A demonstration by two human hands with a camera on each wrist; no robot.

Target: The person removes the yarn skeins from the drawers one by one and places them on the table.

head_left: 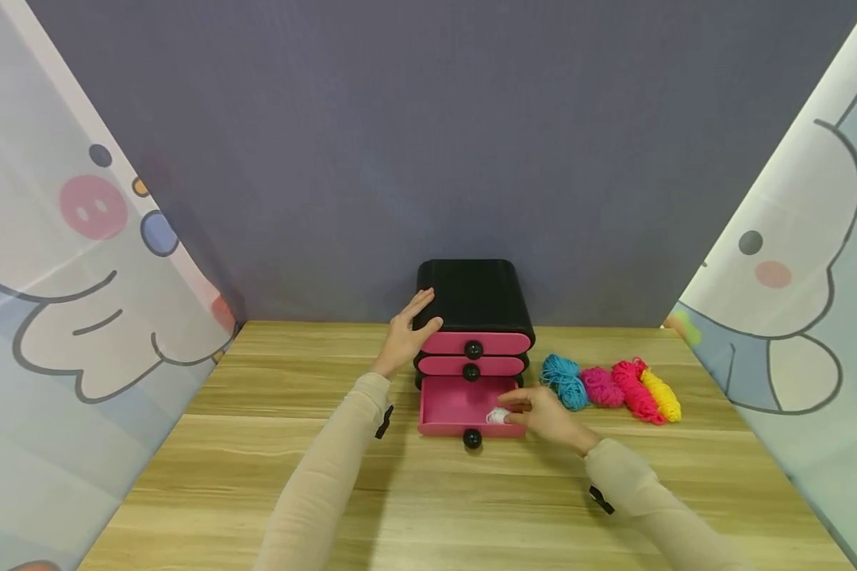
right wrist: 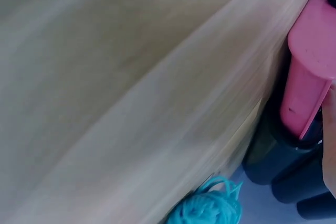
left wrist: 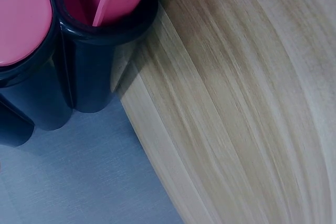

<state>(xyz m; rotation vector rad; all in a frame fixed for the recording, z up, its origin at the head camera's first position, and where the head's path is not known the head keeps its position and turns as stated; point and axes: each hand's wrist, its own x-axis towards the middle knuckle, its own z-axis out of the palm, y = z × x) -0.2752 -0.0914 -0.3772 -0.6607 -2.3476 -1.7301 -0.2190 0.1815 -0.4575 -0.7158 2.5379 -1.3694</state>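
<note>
A small black cabinet [head_left: 474,293] has pink drawers with round black knobs. Its bottom drawer [head_left: 450,429] is pulled out, while the two above are closed. My left hand [head_left: 405,333] rests on the cabinet's upper left edge, fingers extended and thumb spread. Over the right side of the pulled-out drawer, my right hand [head_left: 543,414] holds a small white bundle of yarn [head_left: 497,415] between thumb and fingers. In the right wrist view only a sliver of that hand shows at the right edge; the left wrist view shows the cabinet's side without the hand.
To the cabinet's right lie a blue yarn bundle [head_left: 566,382], a purple one [head_left: 601,387], a red one [head_left: 639,391] and a yellow one [head_left: 661,396]. The wooden table [head_left: 257,444] meets a grey panel [head_left: 328,159] behind the cabinet. Printed cloths hang at both sides.
</note>
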